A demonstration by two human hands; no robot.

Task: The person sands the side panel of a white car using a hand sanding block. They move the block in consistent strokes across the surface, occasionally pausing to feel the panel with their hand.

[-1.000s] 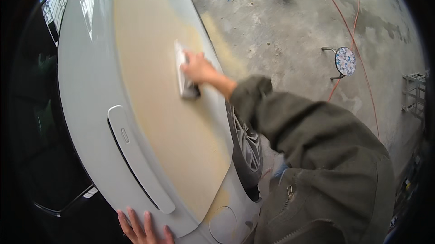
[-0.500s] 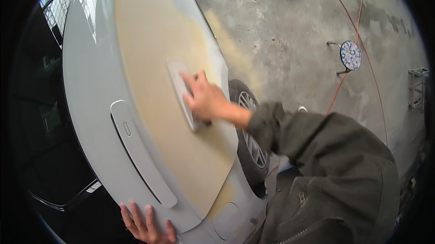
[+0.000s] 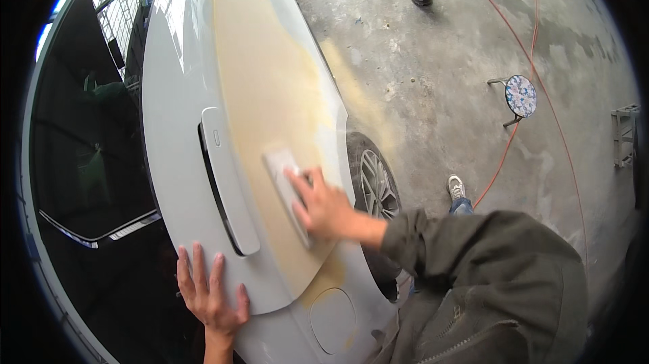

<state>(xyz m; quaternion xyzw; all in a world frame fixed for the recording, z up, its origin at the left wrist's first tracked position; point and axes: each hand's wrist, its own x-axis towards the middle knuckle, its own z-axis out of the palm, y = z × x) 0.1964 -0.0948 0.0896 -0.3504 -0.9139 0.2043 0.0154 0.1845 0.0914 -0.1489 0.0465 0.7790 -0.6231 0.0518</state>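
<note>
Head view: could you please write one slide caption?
Right-hand grip holds a pale block on the beige patch of the car door; left-hand grip rests near the handle.

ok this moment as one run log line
right hand: holding pale block on tan patch | left hand: spread on door near handle

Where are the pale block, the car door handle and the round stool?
Pale block (image 3: 279, 167): head view, on the bare face near its far end.
Car door handle (image 3: 232, 185): head view, middle of its long bar.
Round stool (image 3: 521, 95): head view, centre of the patterned seat.
</note>
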